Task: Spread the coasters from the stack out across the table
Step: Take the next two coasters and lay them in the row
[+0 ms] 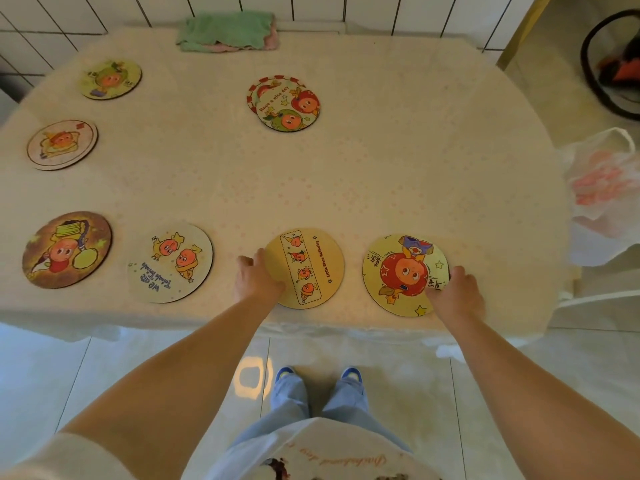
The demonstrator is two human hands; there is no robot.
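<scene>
Round cartoon coasters lie spread on the cream table. My left hand grips the left edge of a yellow coaster with a strip of small figures near the front edge. My right hand holds the lower right edge of a yellow coaster with a red character. A small stack of coasters, slightly fanned, sits mid-table toward the back. Single coasters lie at the front left: a white one and a brown one. Further back on the left lie a pale one and a green one.
A folded green and pink cloth lies at the table's back edge by the tiled wall. A white plastic bag hangs off the right side. A dark round object stands on the floor at far right. My feet stand below the front edge.
</scene>
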